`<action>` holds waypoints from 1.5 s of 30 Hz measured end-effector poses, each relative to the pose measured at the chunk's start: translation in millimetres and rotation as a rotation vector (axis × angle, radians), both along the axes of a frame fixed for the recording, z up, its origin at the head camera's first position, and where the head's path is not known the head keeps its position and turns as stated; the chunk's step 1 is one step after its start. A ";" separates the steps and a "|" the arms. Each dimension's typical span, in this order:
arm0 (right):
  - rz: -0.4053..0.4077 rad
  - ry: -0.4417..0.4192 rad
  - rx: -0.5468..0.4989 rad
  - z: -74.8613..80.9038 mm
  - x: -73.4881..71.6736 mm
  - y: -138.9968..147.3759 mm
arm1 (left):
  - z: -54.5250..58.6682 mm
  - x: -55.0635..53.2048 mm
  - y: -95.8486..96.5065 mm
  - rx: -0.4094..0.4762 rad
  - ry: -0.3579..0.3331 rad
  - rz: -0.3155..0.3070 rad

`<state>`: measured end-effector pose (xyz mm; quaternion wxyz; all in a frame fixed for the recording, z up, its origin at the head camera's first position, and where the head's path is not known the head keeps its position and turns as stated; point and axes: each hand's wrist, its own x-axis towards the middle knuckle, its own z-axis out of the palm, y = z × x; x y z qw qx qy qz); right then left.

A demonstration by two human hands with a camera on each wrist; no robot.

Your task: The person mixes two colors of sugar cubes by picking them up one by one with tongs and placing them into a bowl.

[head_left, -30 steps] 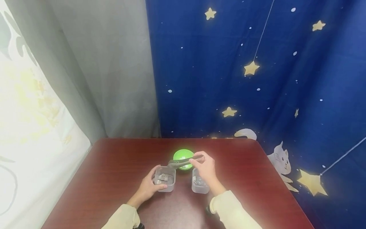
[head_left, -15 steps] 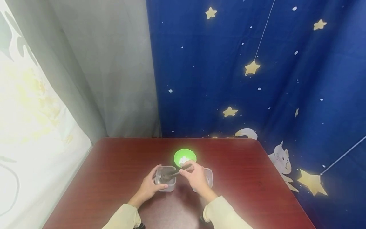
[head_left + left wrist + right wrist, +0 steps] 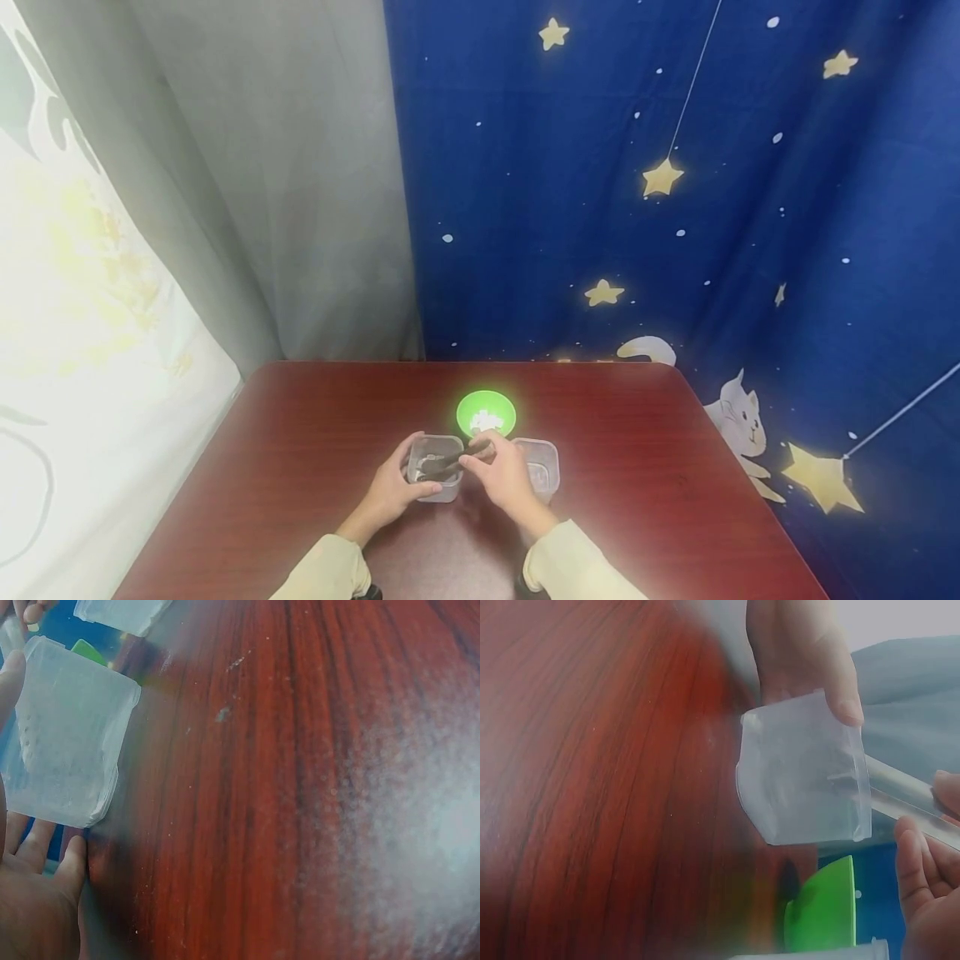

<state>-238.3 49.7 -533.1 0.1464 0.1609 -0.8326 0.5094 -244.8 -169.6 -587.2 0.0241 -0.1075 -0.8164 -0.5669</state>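
Observation:
My left hand (image 3: 390, 483) grips a clear square plastic container (image 3: 448, 495) from its left side, with the thumb across the near rim. In my right hand (image 3: 506, 479) a pair of tongs (image 3: 442, 467) is pinched, its tips down inside that container among small greyish pieces. Both tong arms (image 3: 915, 818) show apart beyond the container rim in the right wrist view; whether the tips grasp a piece is hidden. Behind the hands stands a bright green bowl (image 3: 467, 403) with several white pieces (image 3: 486, 419) in it.
A second clear square container (image 3: 547, 450) stands just right of my right hand, which partly covers it. All stands on a reddish-brown table (image 3: 637, 483). A grey curtain (image 3: 315, 208) and a blue starry curtain (image 3: 525, 208) hang behind the table.
My right hand has moved left and nearer, bringing the tongs from beside the green bowl down into the left container. The left hand has stayed on its container.

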 end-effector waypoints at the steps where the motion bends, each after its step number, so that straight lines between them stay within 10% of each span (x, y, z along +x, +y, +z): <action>1: 0.002 0.002 -0.002 -0.2 0.0 -1.0 | -0.3 -0.2 -0.2 0.000 0.004 -0.002; 10: -0.006 -0.012 0.012 -2.9 0.8 -6.3 | 0.9 2.2 2.4 0.022 0.003 0.005; 17: 0.020 -0.011 -0.014 -3.0 2.4 -4.0 | 26.8 16.2 7.8 0.074 0.025 0.004; 25: -0.005 -0.028 -0.072 6.1 2.0 1.0 | -0.6 0.9 1.0 0.022 0.021 -0.007; 38: -0.055 0.044 -0.124 26.6 -0.6 8.2 | 30.7 16.4 7.0 0.062 0.002 0.011; 45: -0.135 0.019 -0.125 38.7 -2.8 15.4 | 10.0 4.1 2.7 0.044 -0.013 0.027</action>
